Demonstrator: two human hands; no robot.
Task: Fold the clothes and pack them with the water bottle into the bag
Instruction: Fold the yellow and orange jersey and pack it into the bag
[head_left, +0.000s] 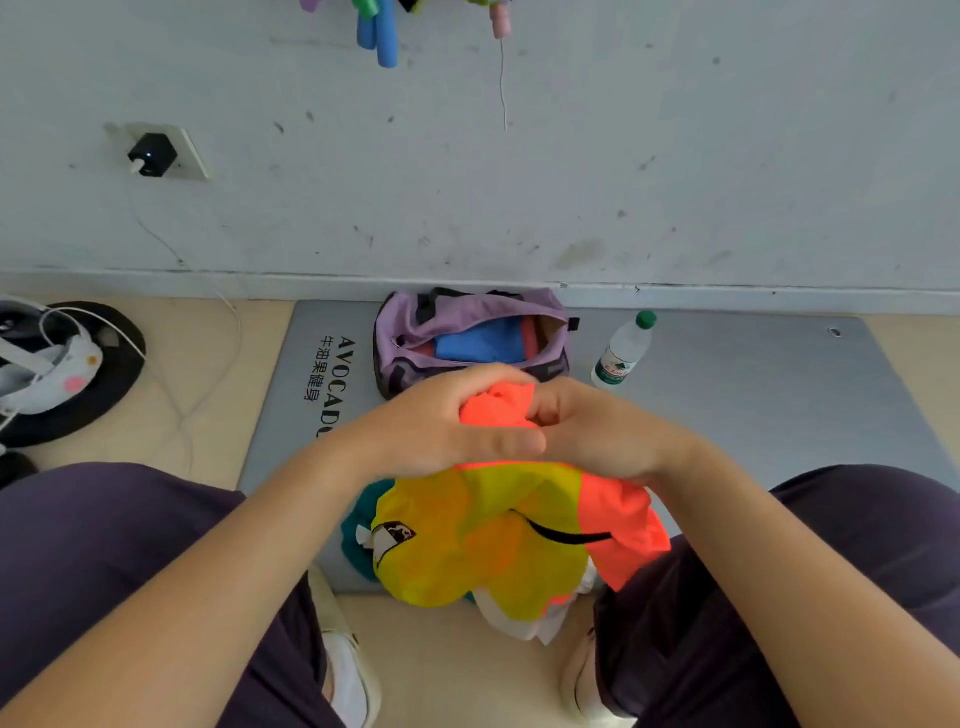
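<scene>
Lying open, bag (470, 340) holds seemingly blue cloth (480, 340).

Single view only, from a head-worn wide-angle camera on a seated or crouching person, looking forward and steeply down. Both forearms enter from the bottom corners; the left hand (441, 421) and right hand (597, 431) sit close to the lens at centre. The grey mat (753, 395) lies beyond them, meeting the wall (519, 182), which fills the upper frame. Straight edges bow near the borders. No second view to overlap
</scene>
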